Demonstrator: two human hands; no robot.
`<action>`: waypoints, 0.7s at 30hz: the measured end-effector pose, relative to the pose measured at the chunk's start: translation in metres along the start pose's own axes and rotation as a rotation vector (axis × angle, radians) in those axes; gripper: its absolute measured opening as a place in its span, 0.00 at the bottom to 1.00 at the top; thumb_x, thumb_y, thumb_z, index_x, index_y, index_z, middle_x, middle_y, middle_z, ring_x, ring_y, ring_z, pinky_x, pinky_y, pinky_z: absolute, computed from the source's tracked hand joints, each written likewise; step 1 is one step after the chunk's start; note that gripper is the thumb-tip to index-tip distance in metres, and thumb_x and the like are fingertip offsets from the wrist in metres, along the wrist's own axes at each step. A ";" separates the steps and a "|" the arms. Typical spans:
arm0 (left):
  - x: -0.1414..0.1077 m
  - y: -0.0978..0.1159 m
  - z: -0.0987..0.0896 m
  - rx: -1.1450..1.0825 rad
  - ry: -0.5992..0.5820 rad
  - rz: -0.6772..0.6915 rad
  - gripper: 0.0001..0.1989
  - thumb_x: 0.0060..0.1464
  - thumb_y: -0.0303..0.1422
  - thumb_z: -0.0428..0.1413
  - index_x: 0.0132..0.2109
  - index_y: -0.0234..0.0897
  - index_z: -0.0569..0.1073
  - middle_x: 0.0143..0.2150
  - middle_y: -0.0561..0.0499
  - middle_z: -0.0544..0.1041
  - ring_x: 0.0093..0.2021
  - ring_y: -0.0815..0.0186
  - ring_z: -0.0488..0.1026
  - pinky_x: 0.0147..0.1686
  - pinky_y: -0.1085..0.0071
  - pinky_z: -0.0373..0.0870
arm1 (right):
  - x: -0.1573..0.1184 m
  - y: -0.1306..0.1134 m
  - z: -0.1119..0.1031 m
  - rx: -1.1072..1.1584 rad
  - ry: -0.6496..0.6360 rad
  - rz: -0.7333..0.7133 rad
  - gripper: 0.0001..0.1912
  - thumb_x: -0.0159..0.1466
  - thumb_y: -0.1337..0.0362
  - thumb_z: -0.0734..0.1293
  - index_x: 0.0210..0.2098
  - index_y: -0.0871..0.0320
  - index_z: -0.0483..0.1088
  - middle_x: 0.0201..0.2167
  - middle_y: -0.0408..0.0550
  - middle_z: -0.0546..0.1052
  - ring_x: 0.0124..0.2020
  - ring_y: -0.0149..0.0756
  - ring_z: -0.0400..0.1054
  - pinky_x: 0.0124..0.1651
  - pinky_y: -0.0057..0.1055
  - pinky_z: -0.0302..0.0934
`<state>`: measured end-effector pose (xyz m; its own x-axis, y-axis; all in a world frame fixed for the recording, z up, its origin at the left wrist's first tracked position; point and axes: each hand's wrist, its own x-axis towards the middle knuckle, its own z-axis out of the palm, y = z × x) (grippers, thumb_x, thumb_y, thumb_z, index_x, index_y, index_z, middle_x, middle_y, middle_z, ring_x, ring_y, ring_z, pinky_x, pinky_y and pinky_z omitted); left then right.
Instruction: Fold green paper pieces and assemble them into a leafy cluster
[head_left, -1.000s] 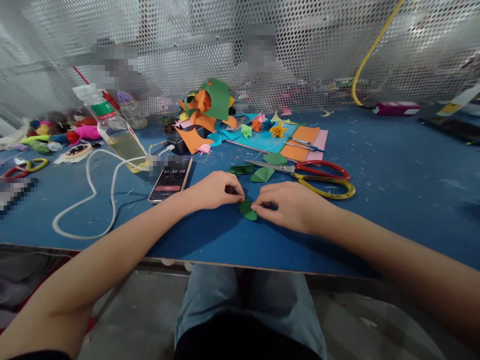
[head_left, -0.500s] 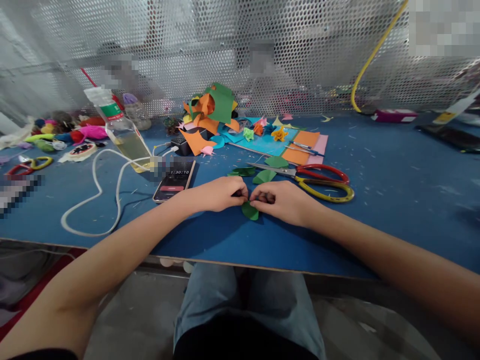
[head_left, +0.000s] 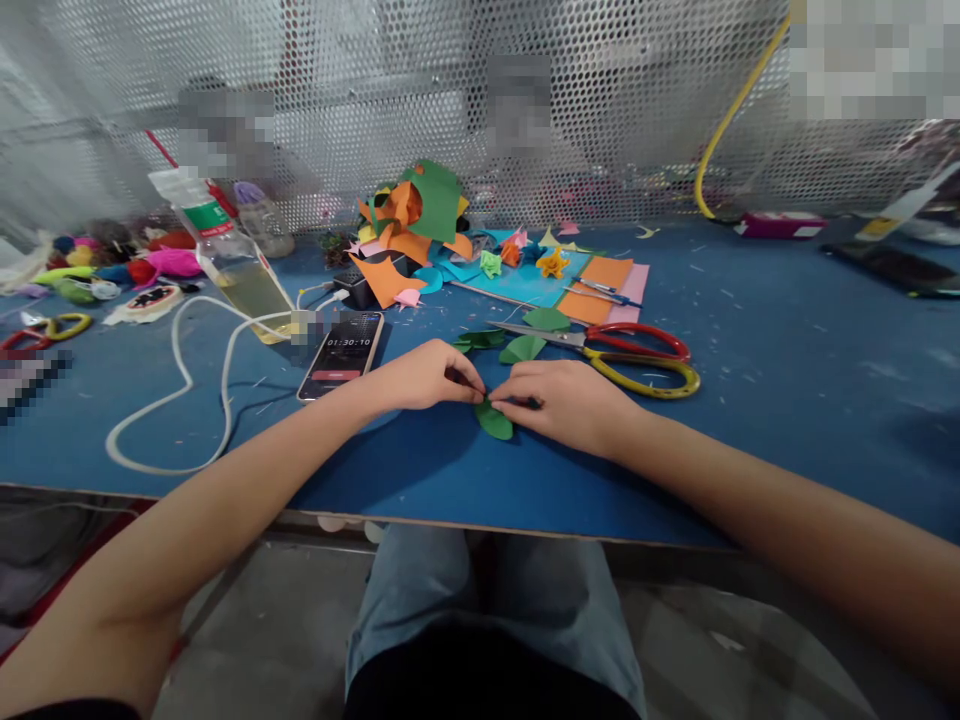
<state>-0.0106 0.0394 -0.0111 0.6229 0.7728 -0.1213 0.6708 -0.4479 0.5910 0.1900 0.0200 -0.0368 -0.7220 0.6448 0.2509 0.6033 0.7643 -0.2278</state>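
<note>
Close to the front of the blue table (head_left: 420, 470), a green paper leaf (head_left: 495, 421) is pinched at its far edge between both hands. My left hand (head_left: 439, 375) is closed, thumb and forefinger on the leaf's upper left edge. From the right, my right hand (head_left: 566, 400) grips the same edge with its fingertips almost meeting the left ones. Just beyond the hands lie more green paper leaves (head_left: 523, 348). Scissors (head_left: 637, 358) with one red and one yellow handle rest behind my right hand, blades pointing left.
A phone (head_left: 343, 355) lies left of the hands, with a white cable (head_left: 225, 380) and a bottle of yellowish liquid (head_left: 240, 270) beyond it. Paper scraps (head_left: 420, 215), small paper flowers (head_left: 553, 263) and coloured sheets (head_left: 606, 272) lie at the back, before a perforated metal panel (head_left: 600, 120).
The whole view has shifted slightly. Both hands still pinch the leaf; the right fingers look a little more stretched out, and the leaf's face shows slightly wider.
</note>
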 end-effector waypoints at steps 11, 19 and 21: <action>-0.004 0.001 0.006 0.259 0.073 0.177 0.09 0.55 0.30 0.49 0.37 0.33 0.72 0.36 0.48 0.72 0.35 0.67 0.68 0.35 0.71 0.63 | 0.005 -0.002 0.002 0.175 0.027 0.112 0.10 0.60 0.64 0.62 0.32 0.57 0.75 0.27 0.44 0.75 0.26 0.29 0.66 0.29 0.25 0.55; -0.007 0.013 0.007 0.018 0.379 0.126 0.09 0.53 0.35 0.54 0.39 0.34 0.72 0.33 0.51 0.75 0.31 0.70 0.69 0.31 0.74 0.64 | 0.005 -0.002 -0.001 0.447 0.299 0.308 0.11 0.58 0.62 0.63 0.29 0.59 0.76 0.21 0.43 0.74 0.22 0.29 0.63 0.25 0.25 0.55; -0.008 0.017 0.007 -0.038 0.425 0.090 0.11 0.52 0.36 0.55 0.39 0.33 0.73 0.33 0.50 0.75 0.31 0.70 0.69 0.30 0.74 0.64 | 0.006 -0.001 -0.001 0.560 0.330 0.340 0.12 0.58 0.60 0.63 0.29 0.60 0.75 0.22 0.43 0.74 0.22 0.29 0.63 0.25 0.25 0.55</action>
<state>-0.0013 0.0229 -0.0057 0.4519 0.8516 0.2658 0.6016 -0.5109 0.6141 0.1852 0.0227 -0.0340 -0.3329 0.8831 0.3304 0.4488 0.4566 -0.7681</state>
